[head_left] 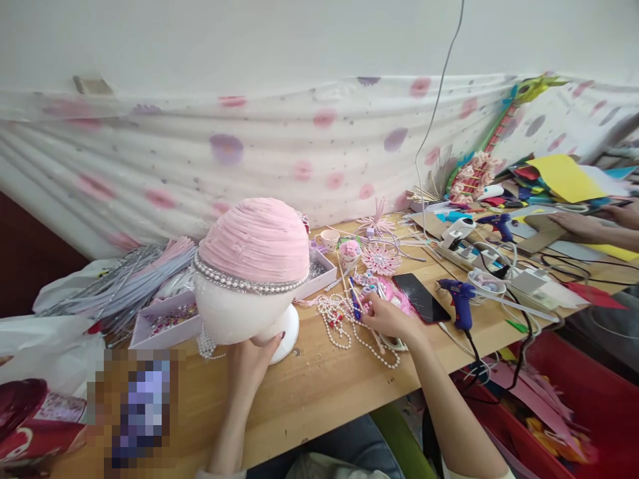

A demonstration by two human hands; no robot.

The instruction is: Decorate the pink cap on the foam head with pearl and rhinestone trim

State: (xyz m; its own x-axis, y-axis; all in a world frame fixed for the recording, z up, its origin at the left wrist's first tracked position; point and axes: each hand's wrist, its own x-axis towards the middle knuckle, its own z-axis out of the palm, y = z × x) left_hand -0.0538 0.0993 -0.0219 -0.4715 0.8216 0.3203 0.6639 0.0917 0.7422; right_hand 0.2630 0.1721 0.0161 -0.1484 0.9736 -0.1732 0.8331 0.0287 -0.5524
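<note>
Cluttered wooden table (319, 392) — floral curtain (279, 153) behind.

A plain white wall (299, 40) fills the top, evenly lit by soft daylight. Along its lower part, from nine to three o'clock, hangs a white cloth (279, 166) with pink and purple spots, sagging in horizontal folds. Below it a light wooden table (319, 386) runs across. At eight o'clock a dark brown panel (24, 259) shows beneath the cloth.
</note>
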